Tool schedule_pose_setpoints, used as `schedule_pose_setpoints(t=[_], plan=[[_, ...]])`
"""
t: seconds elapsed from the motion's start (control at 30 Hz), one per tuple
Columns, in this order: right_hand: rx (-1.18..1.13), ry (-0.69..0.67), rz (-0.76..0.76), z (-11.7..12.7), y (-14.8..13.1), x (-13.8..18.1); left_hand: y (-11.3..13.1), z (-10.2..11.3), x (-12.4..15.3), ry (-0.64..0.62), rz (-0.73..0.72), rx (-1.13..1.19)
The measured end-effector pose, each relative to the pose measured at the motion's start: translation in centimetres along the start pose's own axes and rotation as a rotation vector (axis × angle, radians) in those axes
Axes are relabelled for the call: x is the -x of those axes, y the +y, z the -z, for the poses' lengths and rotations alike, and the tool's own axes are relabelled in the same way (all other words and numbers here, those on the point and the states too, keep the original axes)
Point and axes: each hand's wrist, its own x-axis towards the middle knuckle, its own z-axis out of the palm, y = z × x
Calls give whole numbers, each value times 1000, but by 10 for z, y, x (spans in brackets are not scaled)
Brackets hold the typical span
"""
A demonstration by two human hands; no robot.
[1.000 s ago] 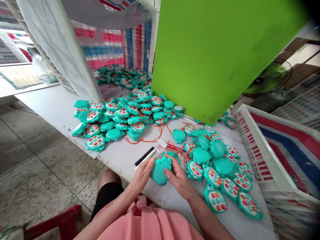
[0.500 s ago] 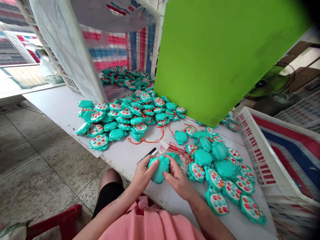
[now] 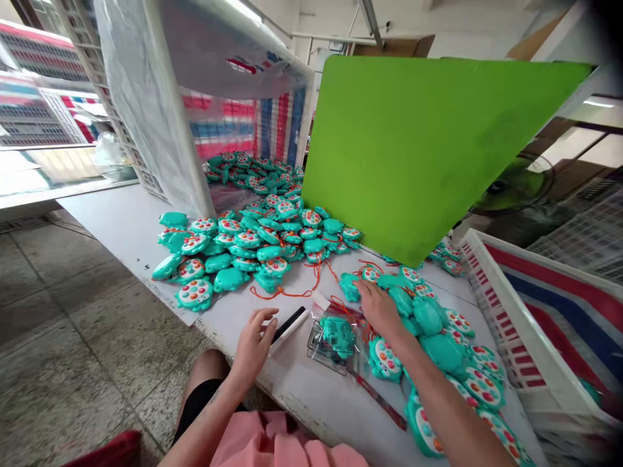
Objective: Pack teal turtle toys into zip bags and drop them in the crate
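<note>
My right hand (image 3: pixel 378 306) reaches over the right-hand pile, its fingertips closed on the edge of a teal push-button toy (image 3: pixel 348 287) lying back side up; the thumb is hidden. Nothing is in my left hand (image 3: pixel 256 338), which hovers at the table's front edge with fingers apart and slightly curled. Beside it lie a black marker (image 3: pixel 291 322) and a white one (image 3: pixel 288 335). Between my hands a clear plastic package (image 3: pixel 314 350) shows a teal shape (image 3: pixel 337 334). Close by is a thin dark red stick (image 3: pixel 379 401). Orange cords (image 3: pixel 280 293) trail from several toys.
A large heap of similar toys (image 3: pixel 248 240) spills from a plastic-lined crate (image 3: pixel 187 149) at the back left. A green board (image 3: pixel 413 149) leans behind the table. A white crate (image 3: pixel 506 318) with striped lining stands at right; a fan (image 3: pixel 516 185) is behind.
Both hands have let go of the toy they held together. The right hand moved forward to a toy at the pile, and the left drew away leftward. The view has tilted up.
</note>
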Motion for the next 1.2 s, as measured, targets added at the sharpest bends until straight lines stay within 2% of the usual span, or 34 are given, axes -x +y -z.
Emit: schedule_pose_setpoints(t=[0.1,0.2,0.27,0.37,0.57,0.73,0.83,0.97,1.1,1.2], plan=[[194,-238,-52,4,23,-10,-27,9,-4,114,19,-61],[192,-319,-79,13,34,-28,-39,10,-3,169,19,-84],[184,-309,-114,15,38,-51,-40,8,-1,157,-7,-97],[163,-226,-147,9,47,-98,-37,6,2,136,-45,-134],[122,-86,-274,-26,74,-190,-36,7,2,130,-63,-194],[52,-70,-331,-49,82,-228,-35,6,3,121,-52,-227],[16,-55,-304,-48,75,-229,-33,6,4,118,-52,-233],[-29,-30,-226,-27,61,-206,-33,7,3,115,-62,-214],[-120,-14,-115,6,35,-156,-28,8,1,119,-61,-154],[-207,-4,-29,22,-4,-104,-4,-2,-1,79,-19,-9]])
